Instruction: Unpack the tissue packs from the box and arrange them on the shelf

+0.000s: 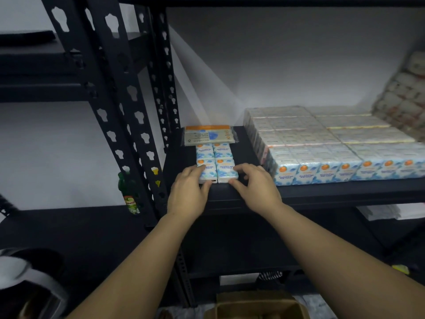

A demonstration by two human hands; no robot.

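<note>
A small block of tissue packs point(216, 162), two wide and two deep, lies flat near the front lip of a dark shelf point(322, 192), its long axis running from 6 toward 12 o'clock, front to back. The left hand point(187, 192) holds the block's near left corner, fingers curled over the top and thumb against the front face. The right hand point(254, 185) sits at the near right corner, fingers bent, fingertips touching the pack's edge; whether it truly grips cannot be told. Both hands are equally near, so the block lies straight ahead of them, at 12 o'clock. A flat tissue pouch point(209, 135) touches the block's far end. At 3 o'clock, rows of stacked packs point(333, 143) fill the shelf. At 6 o'clock, below, stands the open box point(255, 306).
</note>
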